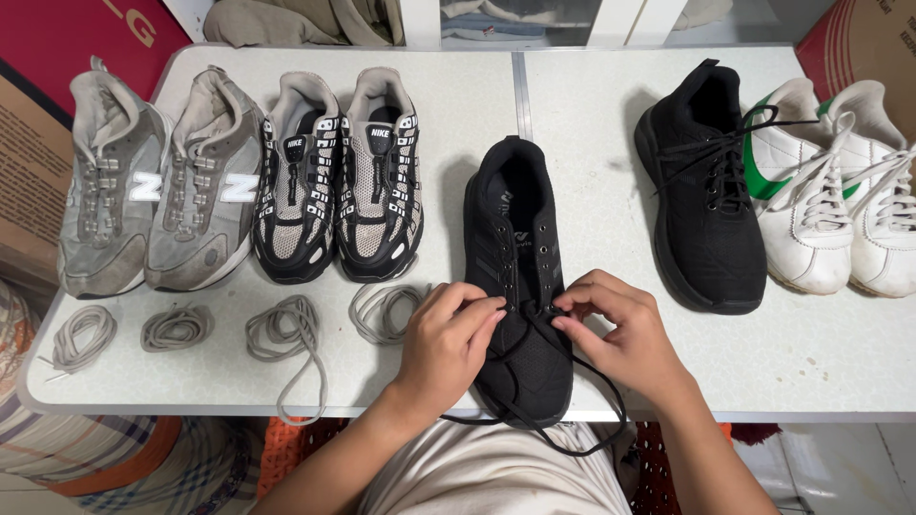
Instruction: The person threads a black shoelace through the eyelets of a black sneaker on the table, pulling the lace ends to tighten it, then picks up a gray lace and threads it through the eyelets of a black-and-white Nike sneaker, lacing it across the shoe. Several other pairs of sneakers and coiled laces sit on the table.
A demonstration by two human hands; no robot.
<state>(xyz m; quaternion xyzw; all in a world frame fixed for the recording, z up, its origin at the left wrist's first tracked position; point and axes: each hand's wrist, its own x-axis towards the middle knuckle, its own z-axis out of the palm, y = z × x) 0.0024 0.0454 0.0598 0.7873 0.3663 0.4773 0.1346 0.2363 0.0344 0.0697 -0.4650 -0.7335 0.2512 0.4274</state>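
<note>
So I'm at a white folding table (pixel 611 124) with a seam down the middle, cardboard boxes (pixel 29 181) off its left edge and some clothes piled past the far edge. No bins or trays on it, everything just sits on the bare top. Going from the left edge: a grey suede pair (pixel 153 191), then a grey-and-black mesh pair (pixel 339 181), both with toes toward me, and four loose grey laces (pixel 286 329) coiled along the near edge in front of them. My left hand (pixel 448 348) is curled, fingertips pinched on the black lace (pixel 534 420) at the lowest eyelets of the black shoe (pixel 515 267). That shoe sits at the middle of the near edge, long axis running straight away from me, toe poking over the edge toward me, heel at the far side. My right hand (pixel 615 334) is pinched on the same lace, just beside the left. Lace ends dangle off the edge. Further right there's the other black shoe (pixel 706 219), already laced, then a white pair with green trim (pixel 840 200) by the right edge.
</note>
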